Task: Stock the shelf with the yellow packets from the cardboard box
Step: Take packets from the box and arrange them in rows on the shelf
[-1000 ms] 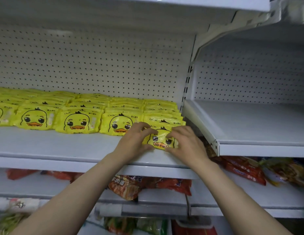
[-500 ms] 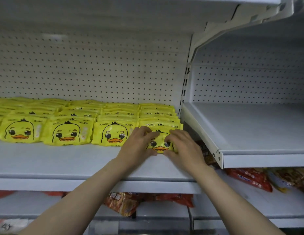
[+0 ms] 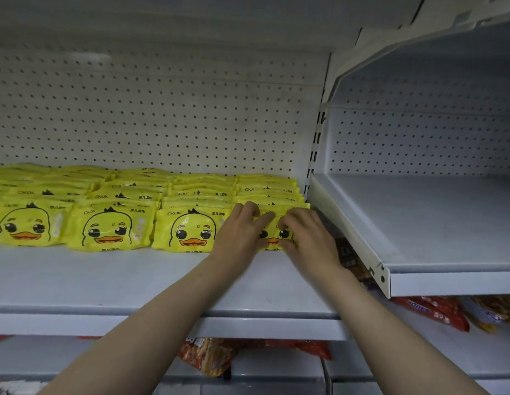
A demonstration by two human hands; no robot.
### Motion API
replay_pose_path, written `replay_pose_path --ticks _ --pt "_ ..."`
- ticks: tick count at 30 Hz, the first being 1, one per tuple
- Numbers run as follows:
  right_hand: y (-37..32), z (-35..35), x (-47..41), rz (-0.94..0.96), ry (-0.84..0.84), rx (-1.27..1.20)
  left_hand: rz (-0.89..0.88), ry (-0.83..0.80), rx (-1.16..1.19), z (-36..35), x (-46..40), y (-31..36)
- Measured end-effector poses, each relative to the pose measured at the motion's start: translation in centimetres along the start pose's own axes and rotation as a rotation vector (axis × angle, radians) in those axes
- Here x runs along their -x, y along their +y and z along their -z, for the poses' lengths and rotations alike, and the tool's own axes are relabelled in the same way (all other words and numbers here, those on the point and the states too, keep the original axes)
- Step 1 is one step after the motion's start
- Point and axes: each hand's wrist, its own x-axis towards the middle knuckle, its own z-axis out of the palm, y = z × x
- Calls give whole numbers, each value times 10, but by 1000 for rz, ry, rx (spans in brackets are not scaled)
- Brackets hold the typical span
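Both hands meet on one yellow packet point(image 3: 273, 233) at the right end of the front row on the white shelf point(image 3: 134, 280). The left hand point(image 3: 238, 235) grips its left edge, fingers curled over the top and thumb underneath; the right hand point(image 3: 309, 240) grips the right edge in the same way, its fingertips touching the packet's upper face. The packet is a soft, glossy plastic pouch, roughly rectangular with rounded corners, printed with a cartoon duck face of which only the eyes and orange beak show between the hands. It rests on the shelf, just in front of a stack of like packets point(image 3: 269, 192).

The remaining packets point(image 3: 111, 226) lie flat in overlapping rows that run leftward, each shiny and slightly puffed, the duck's black tuft and dark lettering visible on the front ones. The shelf is smooth painted metal with a folded front lip. Behind it stands a pale perforated back panel point(image 3: 162, 118), dotted with a regular grid of small holes.

To the right, a slotted upright point(image 3: 315, 149) separates this bay from a neighbouring shelf point(image 3: 419, 223), also smooth white metal, set slightly higher and angled in the view. Below both shelves, crinkled red and orange snack bags point(image 3: 436, 310) lie on a lower level, their foil surfaces creased.
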Motion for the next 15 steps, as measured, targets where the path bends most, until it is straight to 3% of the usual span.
replay_pose_path --ticks 9,15 --pt "9 2 11 41 36 -10 19 -119 292 8 11 -22" --pt "10 4 13 -1 14 -76 -3 -162 287 10 13 -27"
